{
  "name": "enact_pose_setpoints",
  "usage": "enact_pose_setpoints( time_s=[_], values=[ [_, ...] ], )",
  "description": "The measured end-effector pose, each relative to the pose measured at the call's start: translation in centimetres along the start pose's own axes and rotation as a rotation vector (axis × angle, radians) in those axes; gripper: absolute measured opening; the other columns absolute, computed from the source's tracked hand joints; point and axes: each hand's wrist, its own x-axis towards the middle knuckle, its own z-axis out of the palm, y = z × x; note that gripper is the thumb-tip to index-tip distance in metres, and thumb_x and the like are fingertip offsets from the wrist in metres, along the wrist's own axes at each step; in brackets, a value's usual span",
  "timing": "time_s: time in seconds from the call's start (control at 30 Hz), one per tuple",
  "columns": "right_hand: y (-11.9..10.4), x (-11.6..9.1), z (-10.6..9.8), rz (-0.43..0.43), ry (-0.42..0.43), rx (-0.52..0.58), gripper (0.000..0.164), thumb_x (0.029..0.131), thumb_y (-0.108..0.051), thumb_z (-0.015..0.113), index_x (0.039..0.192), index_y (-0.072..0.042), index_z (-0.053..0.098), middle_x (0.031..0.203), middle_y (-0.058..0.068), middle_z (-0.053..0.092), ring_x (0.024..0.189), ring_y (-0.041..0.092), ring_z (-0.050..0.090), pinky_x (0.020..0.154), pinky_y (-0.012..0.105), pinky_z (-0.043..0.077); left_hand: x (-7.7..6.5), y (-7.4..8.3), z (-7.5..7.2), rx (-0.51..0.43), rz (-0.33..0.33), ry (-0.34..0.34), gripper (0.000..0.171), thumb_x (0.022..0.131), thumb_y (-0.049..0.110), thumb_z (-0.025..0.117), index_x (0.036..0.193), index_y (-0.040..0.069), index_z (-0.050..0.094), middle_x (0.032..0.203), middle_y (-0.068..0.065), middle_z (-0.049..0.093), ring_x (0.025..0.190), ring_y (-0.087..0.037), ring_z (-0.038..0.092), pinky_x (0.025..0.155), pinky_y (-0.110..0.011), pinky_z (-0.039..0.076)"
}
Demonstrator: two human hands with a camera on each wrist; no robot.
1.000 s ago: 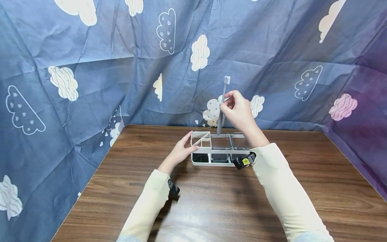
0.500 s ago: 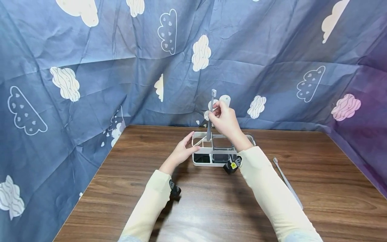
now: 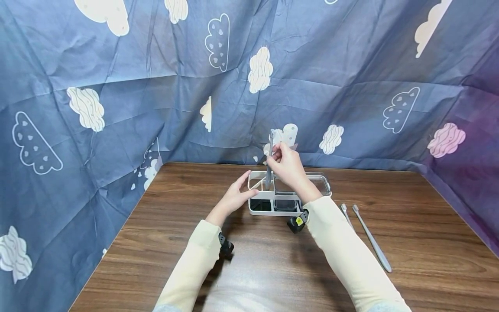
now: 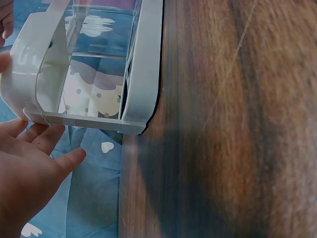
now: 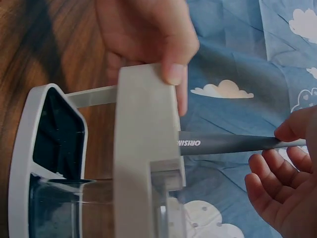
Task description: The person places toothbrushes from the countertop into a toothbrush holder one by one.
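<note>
At the back middle of the table stands a white two-tier toothbrush holder point(image 3: 280, 196) with divided slots at its upper left and clear cups to the right. My left hand point(image 3: 234, 197) grips its upper left end, thumb in front in the right wrist view. My right hand point(image 3: 289, 168) pinches a grey toothbrush point(image 3: 268, 177) upright, bristles up. The brush's lower end sits inside a small slot of the upper tier. In the right wrist view, the lettered handle point(image 5: 213, 142) enters the holder's top, and its end is hidden behind the white wall.
Two more grey toothbrushes lie on the wooden table to the right: one point(image 3: 372, 240) fully visible, the other point(image 3: 346, 214) partly under the right sleeve. A blue cloud-patterned cloth point(image 3: 195, 121) hangs behind the table's back edge.
My right hand has moved left and down, bringing the toothbrush from above the clear cup into the small left slot. The arm's shift uncovers the toothbrushes on the table. The left hand stays put.
</note>
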Motion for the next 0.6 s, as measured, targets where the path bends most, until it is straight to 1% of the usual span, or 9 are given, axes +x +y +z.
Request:
enact_pose_setpoints(
  time_s=[0.1,0.17,0.27,0.37,0.4,0.6],
  values=[
    [0.3,-0.2,0.4,0.004,-0.013,-0.014,0.02,0.086,-0.014,0.058,0.101,-0.002,0.055,0.086,0.012,0.062,0.076,0.024,0.059,0.069,0.032,0.047,0.0,0.0,0.0,-0.004,-0.004,-0.004,0.072,0.09,0.008,0.063,0.151,-0.001,0.025,0.152,-0.023,0.033,0.14,-0.034,0.032,0.115,-0.043,0.028],
    [0.4,-0.4,0.7,0.008,-0.02,-0.023,0.02,0.085,-0.015,0.058,0.1,-0.002,0.055,0.086,0.012,0.063,0.076,0.024,0.059,0.07,0.032,0.047,0.5,-0.9,0.1,-0.003,-0.004,0.01,0.072,0.09,0.009,0.064,0.151,0.002,0.026,0.152,-0.02,0.034,0.141,-0.031,0.033,0.115,-0.041,0.028],
    [0.7,-0.7,1.0,0.006,-0.034,-0.033,0.018,0.086,-0.014,0.058,0.099,-0.002,0.055,0.085,0.011,0.063,0.075,0.024,0.059,0.069,0.033,0.047,0.6,-0.9,0.1,-0.004,-0.009,0.011,0.073,0.09,0.009,0.065,0.151,0.002,0.026,0.152,-0.02,0.034,0.141,-0.03,0.032,0.115,-0.04,0.028],
    [1.0,-1.0,1.3,-0.003,-0.05,-0.048,0.016,0.086,-0.013,0.058,0.097,-0.002,0.054,0.082,0.011,0.062,0.074,0.024,0.058,0.068,0.033,0.046,0.6,-0.8,0.1,-0.004,-0.006,0.002,0.073,0.09,0.008,0.064,0.151,0.0,0.025,0.152,-0.022,0.034,0.141,-0.032,0.032,0.115,-0.041,0.028],
    [1.1,-1.1,1.4,-0.004,-0.057,-0.052,0.015,0.086,-0.013,0.058,0.096,-0.002,0.054,0.082,0.011,0.062,0.074,0.024,0.058,0.068,0.033,0.046,0.5,-0.7,0.0,-0.004,-0.004,-0.003,0.073,0.09,0.007,0.064,0.151,-0.001,0.024,0.151,-0.023,0.034,0.141,-0.033,0.032,0.115,-0.042,0.027],
    [1.5,-1.6,2.0,0.006,-0.083,-0.081,0.014,0.085,-0.013,0.059,0.095,-0.004,0.055,0.081,0.01,0.062,0.074,0.023,0.058,0.067,0.034,0.046,-0.7,1.8,-0.1,-0.006,0.007,-0.035,0.072,0.09,0.003,0.061,0.149,-0.008,0.022,0.149,-0.03,0.033,0.139,-0.041,0.032,0.114,-0.048,0.029]
  ],
)
